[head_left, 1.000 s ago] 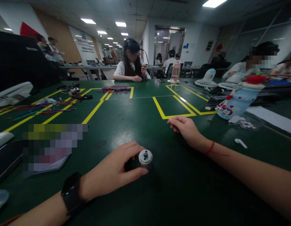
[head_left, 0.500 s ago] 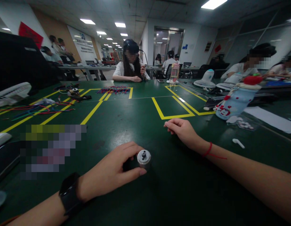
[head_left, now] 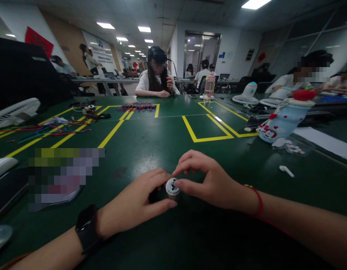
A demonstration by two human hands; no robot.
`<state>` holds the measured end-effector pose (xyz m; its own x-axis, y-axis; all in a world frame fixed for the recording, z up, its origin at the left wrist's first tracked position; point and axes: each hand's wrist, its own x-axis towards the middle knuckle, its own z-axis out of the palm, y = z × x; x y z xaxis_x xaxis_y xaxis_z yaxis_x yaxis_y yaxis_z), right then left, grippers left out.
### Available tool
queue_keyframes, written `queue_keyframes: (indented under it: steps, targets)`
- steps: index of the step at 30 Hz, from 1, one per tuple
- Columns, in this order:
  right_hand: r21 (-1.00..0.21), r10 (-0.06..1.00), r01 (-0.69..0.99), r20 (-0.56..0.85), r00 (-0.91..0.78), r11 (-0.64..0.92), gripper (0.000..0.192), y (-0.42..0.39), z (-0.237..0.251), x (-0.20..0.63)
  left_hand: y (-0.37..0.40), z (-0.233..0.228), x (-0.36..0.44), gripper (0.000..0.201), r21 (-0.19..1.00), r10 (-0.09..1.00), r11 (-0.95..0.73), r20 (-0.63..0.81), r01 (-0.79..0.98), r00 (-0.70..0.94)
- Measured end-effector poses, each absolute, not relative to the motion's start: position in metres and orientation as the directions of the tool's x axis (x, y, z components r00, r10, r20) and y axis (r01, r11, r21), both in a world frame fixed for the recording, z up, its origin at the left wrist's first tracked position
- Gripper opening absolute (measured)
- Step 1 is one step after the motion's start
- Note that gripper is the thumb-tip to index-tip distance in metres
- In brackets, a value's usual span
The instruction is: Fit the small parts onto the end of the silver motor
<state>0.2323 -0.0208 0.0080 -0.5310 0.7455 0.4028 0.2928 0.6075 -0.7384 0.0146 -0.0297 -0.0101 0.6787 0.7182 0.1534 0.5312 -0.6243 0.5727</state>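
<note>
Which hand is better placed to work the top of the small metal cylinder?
Right, probably. The right hand has its fingertips at the top of the metal cylinder, while the left hand grips its body on the green table.

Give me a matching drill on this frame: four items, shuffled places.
Items:
1. small silver metal cylinder
2. black wristwatch
3. red string bracelet
4. white earbud

Places:
A. on the right wrist
B. lying loose on the green table, far right
C. between the fingers of both hands
D. on the left wrist

Pairs: 1-C, 2-D, 3-A, 4-B
</note>
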Motion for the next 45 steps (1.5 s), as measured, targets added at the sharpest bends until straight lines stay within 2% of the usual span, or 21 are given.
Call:
queue_keyframes:
  steps: [4, 8, 10, 12, 15, 19, 25, 28, 32, 35, 40, 45]
  targets:
    - [-0.727, 0.735, 0.271, 0.448, -0.509, 0.630, 0.003, -0.027, 0.013, 0.225, -0.032, -0.011, 0.014, 0.023, 0.551, 0.716, -0.632, 0.144, 0.545, 0.683]
    - [-0.762, 0.777, 0.268, 0.445, -0.446, 0.590, 0.008, -0.020, 0.019, 0.235, -0.035, -0.005, 0.014, 0.022, 0.565, 0.720, -0.624, 0.146, 0.540, 0.678]
    - [-0.767, 0.765, 0.283, 0.382, -0.519, 0.575, 0.010, -0.015, 0.019, 0.244, -0.035, -0.002, 0.014, 0.021, 0.589, 0.718, -0.614, 0.141, 0.525, 0.681]
    - [-0.750, 0.700, 0.303, 0.285, -0.655, 0.588, 0.009, -0.008, 0.015, 0.254, -0.035, 0.000, 0.015, 0.020, 0.608, 0.716, -0.604, 0.133, 0.514, 0.685]
    - [-0.662, 0.595, 0.355, 0.174, -0.785, 0.661, 0.010, -0.001, 0.007, 0.263, -0.032, 0.000, 0.016, 0.019, 0.621, 0.713, -0.598, 0.121, 0.508, 0.691]
    - [-0.560, 0.543, 0.386, 0.141, -0.828, 0.734, 0.012, 0.004, -0.001, 0.265, -0.028, -0.004, 0.017, 0.020, 0.626, 0.713, -0.590, 0.106, 0.511, 0.693]
    - [-0.555, 0.516, 0.369, 0.131, -0.847, 0.746, 0.010, 0.003, 0.000, 0.269, -0.028, -0.006, 0.021, 0.018, 0.636, 0.717, -0.577, 0.094, 0.512, 0.691]
    - [-0.652, 0.554, 0.326, 0.173, -0.814, 0.684, 0.013, 0.003, 0.001, 0.272, -0.031, -0.004, 0.023, 0.019, 0.631, 0.717, -0.578, 0.090, 0.517, 0.692]
    - [-0.818, 0.773, 0.311, 0.234, -0.590, 0.485, 0.014, 0.011, -0.005, 0.279, -0.032, -0.004, 0.024, 0.019, 0.616, 0.718, -0.583, 0.087, 0.529, 0.690]
    - [-0.864, 0.886, 0.326, 0.244, -0.394, 0.383, 0.017, 0.023, -0.011, 0.283, -0.032, -0.006, 0.022, 0.020, 0.610, 0.722, -0.585, 0.092, 0.535, 0.686]
    - [-0.864, 0.925, 0.370, 0.240, -0.293, 0.342, 0.018, 0.033, -0.018, 0.280, -0.031, -0.006, 0.016, 0.020, 0.620, 0.710, -0.591, 0.095, 0.517, 0.698]
    - [-0.830, 0.890, 0.414, 0.197, -0.412, 0.375, 0.015, 0.025, -0.014, 0.276, -0.031, -0.005, 0.014, 0.019, 0.621, 0.719, -0.582, 0.091, 0.525, 0.689]
